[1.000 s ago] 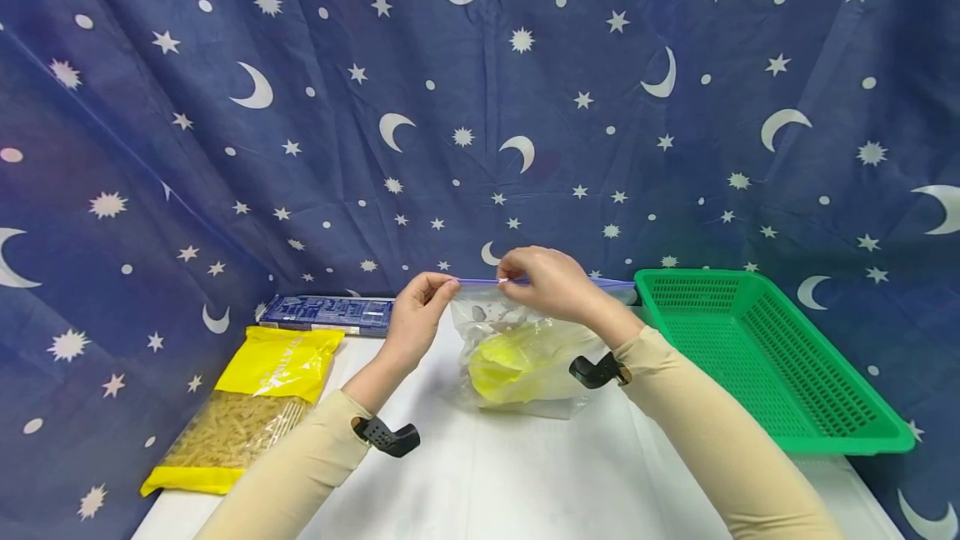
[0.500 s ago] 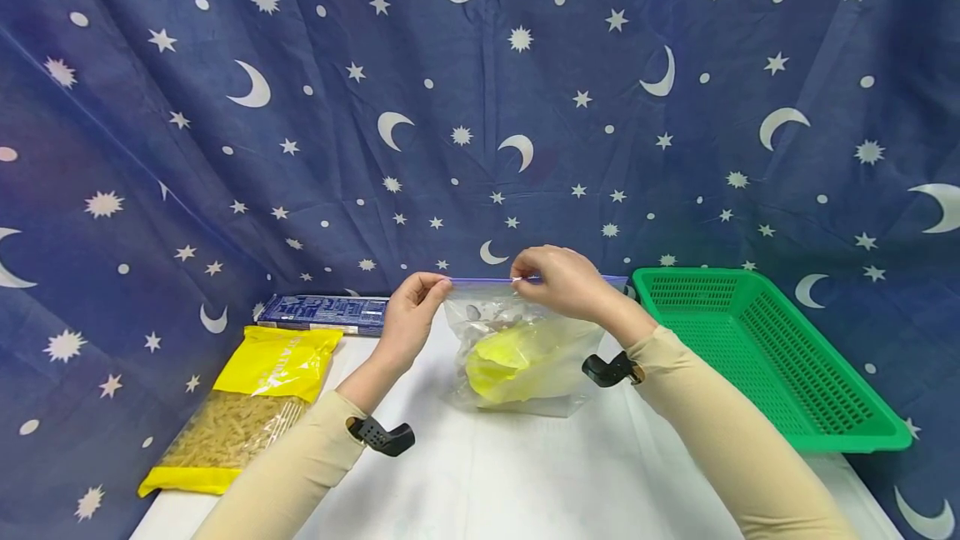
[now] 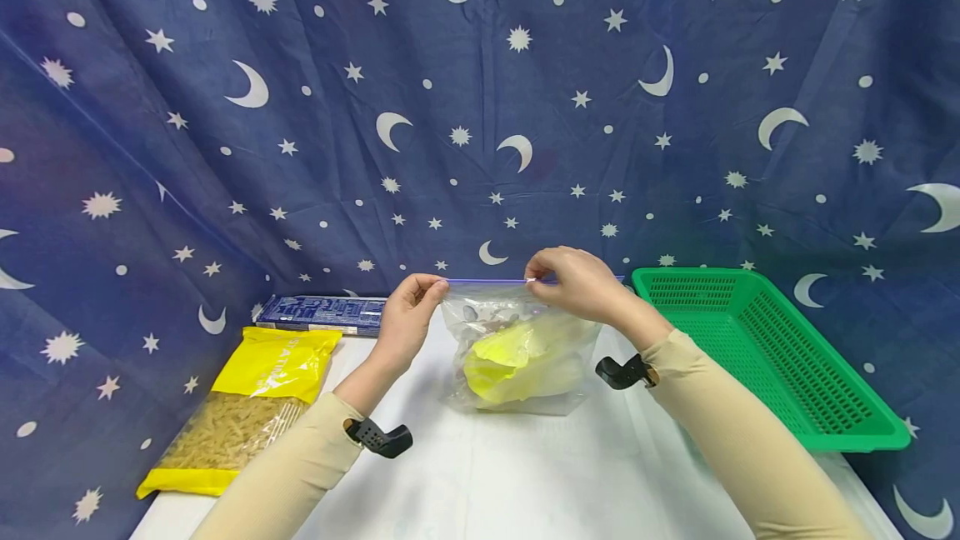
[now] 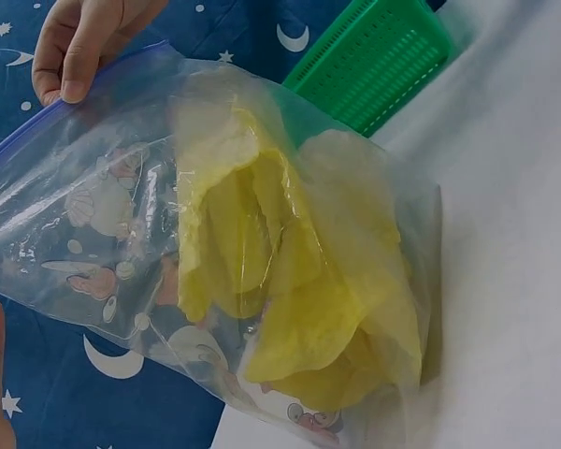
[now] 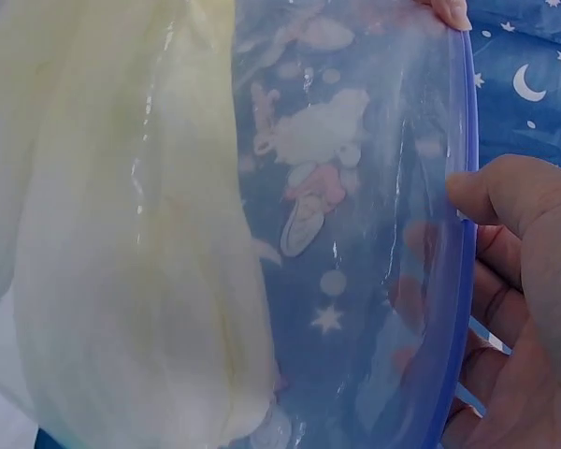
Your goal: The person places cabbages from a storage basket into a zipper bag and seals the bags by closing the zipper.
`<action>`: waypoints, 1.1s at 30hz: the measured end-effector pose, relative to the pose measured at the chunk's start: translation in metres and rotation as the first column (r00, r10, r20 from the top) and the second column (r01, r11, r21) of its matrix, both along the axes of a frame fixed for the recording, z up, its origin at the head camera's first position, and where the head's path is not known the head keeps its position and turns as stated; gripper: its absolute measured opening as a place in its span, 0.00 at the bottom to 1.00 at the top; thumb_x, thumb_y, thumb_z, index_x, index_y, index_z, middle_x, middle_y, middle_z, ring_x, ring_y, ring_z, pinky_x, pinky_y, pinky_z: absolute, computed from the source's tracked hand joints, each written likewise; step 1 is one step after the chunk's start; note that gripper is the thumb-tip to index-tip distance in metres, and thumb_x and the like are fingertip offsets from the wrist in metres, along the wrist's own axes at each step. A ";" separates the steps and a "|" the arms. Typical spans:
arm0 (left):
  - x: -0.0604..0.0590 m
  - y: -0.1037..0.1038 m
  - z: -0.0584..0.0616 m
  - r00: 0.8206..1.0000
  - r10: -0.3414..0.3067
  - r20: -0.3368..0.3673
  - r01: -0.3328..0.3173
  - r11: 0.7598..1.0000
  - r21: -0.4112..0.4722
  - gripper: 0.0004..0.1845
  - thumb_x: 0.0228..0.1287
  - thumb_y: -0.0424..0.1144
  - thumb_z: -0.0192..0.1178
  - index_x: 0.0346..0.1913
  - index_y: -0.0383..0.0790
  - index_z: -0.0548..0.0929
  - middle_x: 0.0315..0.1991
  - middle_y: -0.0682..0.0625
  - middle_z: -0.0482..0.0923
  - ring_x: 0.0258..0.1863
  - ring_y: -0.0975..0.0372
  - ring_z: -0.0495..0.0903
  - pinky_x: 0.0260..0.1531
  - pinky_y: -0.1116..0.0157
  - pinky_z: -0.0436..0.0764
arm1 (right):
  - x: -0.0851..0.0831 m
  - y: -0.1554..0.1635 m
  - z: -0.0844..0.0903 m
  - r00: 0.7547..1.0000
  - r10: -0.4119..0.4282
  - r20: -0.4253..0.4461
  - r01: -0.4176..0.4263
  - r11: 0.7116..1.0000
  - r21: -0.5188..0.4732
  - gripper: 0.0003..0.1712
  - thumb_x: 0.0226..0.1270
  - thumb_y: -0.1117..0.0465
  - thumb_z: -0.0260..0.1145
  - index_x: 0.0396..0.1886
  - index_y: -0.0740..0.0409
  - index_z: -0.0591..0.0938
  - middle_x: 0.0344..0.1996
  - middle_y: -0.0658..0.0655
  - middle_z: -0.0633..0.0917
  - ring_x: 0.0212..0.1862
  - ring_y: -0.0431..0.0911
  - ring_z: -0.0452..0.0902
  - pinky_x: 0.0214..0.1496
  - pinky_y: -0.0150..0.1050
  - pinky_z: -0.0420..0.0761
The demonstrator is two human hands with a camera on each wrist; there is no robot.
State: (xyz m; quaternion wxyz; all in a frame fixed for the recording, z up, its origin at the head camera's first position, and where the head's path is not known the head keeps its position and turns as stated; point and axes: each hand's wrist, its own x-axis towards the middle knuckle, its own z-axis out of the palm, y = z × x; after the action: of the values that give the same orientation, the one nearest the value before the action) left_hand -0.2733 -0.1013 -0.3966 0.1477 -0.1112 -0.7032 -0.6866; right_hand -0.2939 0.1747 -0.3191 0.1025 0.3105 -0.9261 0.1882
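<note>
A clear zip bag (image 3: 517, 357) with yellow crisps (image 3: 502, 365) inside stands upright on the white table (image 3: 525, 473). My left hand (image 3: 420, 298) pinches the left end of its purple zip strip (image 3: 487, 282). My right hand (image 3: 558, 277) pinches the strip right of the middle. In the left wrist view the bag (image 4: 215, 253) and its yellow crisps (image 4: 299, 290) fill the frame, with the right hand (image 4: 75, 56) on the strip at the top left. In the right wrist view the strip (image 5: 463, 234) runs past my right hand (image 5: 519, 309).
A green slotted basket (image 3: 765, 357) sits on the table's right side. A yellow pasta bag (image 3: 247, 407) lies at the left, with a dark blue box (image 3: 322, 313) behind it. A blue moon-and-star cloth (image 3: 480, 107) hangs behind the table.
My right hand has slid to the right along the zip strip. The left hand has stayed at the strip's left end.
</note>
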 end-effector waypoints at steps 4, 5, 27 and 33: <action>-0.006 -0.002 -0.008 1.000 -0.006 -0.011 0.006 1.000 0.008 0.11 0.75 0.36 0.61 0.50 0.29 0.82 0.43 0.48 0.83 0.43 0.65 0.79 0.51 0.71 0.79 | 0.000 0.005 -0.001 1.000 -0.021 0.003 0.021 1.000 0.007 0.03 0.69 0.55 0.67 0.38 0.47 0.86 0.39 0.44 0.85 0.47 0.47 0.80 0.51 0.45 0.81; -0.006 -0.002 -0.009 1.000 -0.010 -0.015 0.010 1.000 0.011 0.11 0.75 0.36 0.62 0.49 0.30 0.82 0.43 0.47 0.83 0.44 0.65 0.80 0.52 0.71 0.79 | 0.000 0.006 -0.002 1.000 -0.025 0.004 0.025 1.000 0.008 0.03 0.69 0.55 0.68 0.39 0.47 0.86 0.39 0.44 0.85 0.47 0.47 0.80 0.51 0.45 0.81; -0.004 -0.003 -0.007 0.999 -0.025 -0.034 0.026 0.999 0.024 0.11 0.74 0.38 0.62 0.48 0.31 0.82 0.42 0.46 0.82 0.44 0.63 0.80 0.52 0.69 0.79 | 0.007 0.036 -0.006 0.999 -0.052 -0.009 0.052 0.999 -0.011 0.04 0.71 0.54 0.69 0.41 0.47 0.86 0.42 0.47 0.86 0.49 0.45 0.80 0.52 0.49 0.81; -0.006 -0.002 -0.008 0.999 -0.029 -0.044 0.030 0.999 0.029 0.12 0.74 0.39 0.63 0.48 0.31 0.82 0.42 0.46 0.83 0.44 0.63 0.80 0.53 0.68 0.79 | 0.008 0.046 -0.008 0.997 -0.075 -0.007 0.075 0.997 -0.008 0.04 0.71 0.55 0.68 0.42 0.48 0.85 0.44 0.48 0.86 0.50 0.46 0.80 0.55 0.50 0.81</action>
State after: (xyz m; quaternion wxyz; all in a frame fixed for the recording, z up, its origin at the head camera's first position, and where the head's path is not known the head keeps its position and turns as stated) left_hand -0.2794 -0.1035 -0.4045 0.1546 -0.1343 -0.6877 -0.6966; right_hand -0.2859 0.2209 -0.3266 0.1139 0.2760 -0.9360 0.1867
